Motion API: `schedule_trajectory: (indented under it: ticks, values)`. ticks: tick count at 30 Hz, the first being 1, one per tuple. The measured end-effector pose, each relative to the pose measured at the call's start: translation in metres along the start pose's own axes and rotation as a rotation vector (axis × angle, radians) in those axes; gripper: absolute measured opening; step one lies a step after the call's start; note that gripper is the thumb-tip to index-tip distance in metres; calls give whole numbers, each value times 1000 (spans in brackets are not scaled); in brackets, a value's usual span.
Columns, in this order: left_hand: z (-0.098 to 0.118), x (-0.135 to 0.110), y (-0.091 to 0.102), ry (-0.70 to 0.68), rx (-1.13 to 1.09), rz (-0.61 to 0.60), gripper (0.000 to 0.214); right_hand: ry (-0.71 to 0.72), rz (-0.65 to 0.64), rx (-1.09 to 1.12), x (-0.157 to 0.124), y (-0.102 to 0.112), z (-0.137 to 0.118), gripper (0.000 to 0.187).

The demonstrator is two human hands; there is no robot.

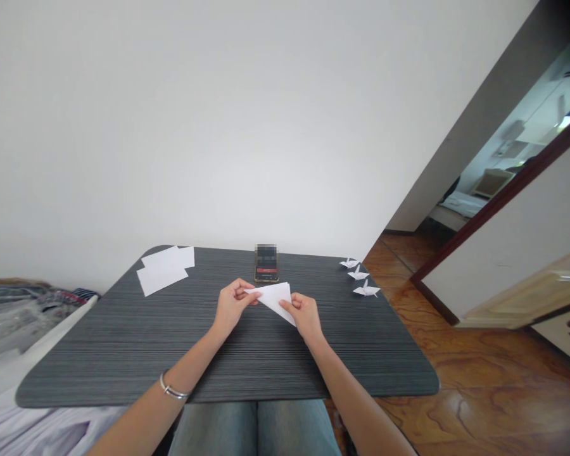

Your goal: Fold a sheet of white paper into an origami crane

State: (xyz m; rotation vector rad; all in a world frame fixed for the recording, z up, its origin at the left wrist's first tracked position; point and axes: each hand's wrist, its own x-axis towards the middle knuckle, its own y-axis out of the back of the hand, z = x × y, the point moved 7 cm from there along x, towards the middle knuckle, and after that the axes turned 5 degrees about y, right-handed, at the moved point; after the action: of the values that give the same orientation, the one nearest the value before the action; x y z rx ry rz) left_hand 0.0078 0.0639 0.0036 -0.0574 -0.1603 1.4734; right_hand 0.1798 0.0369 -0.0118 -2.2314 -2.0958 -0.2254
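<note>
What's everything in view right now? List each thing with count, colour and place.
Folded paper: one, white, between both hands
Loose sheets: at least three, white, overlapping, table's far left corner
Folded paper birds: three, white, in a row, table's far right
Phone: one, dark screen, table's far edge, beyond the hands
Table: one, dark grey, centre
Wall: one, white, behind the table
Floor: one, brown, right
Fabrics: several, grey and white, left
Bangle: at least one, silver, left wrist
Jeans: one pair, blue, below the near edge
Far-right items: several, too blurred to name
Left hand: one, paper's left tip
Right hand: one, paper's right side
</note>
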Motion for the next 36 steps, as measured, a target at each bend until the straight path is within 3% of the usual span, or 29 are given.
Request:
schedule_trajectory:
  ticks: [8,19,24,36]
  values:
    - [4,-1,-2,24,-27,-63,25,-6,-8,54,1,3,6,22]
    - [3,0,2,25,-19,16,24,42,39,118,0,3,-8,33]
    - [2,0,2,17,-20,16,24,53,25,122,1,2,-5,23]
    - [-6,1,4,52,-44,54,22,59,74,163,2,5,0,20]
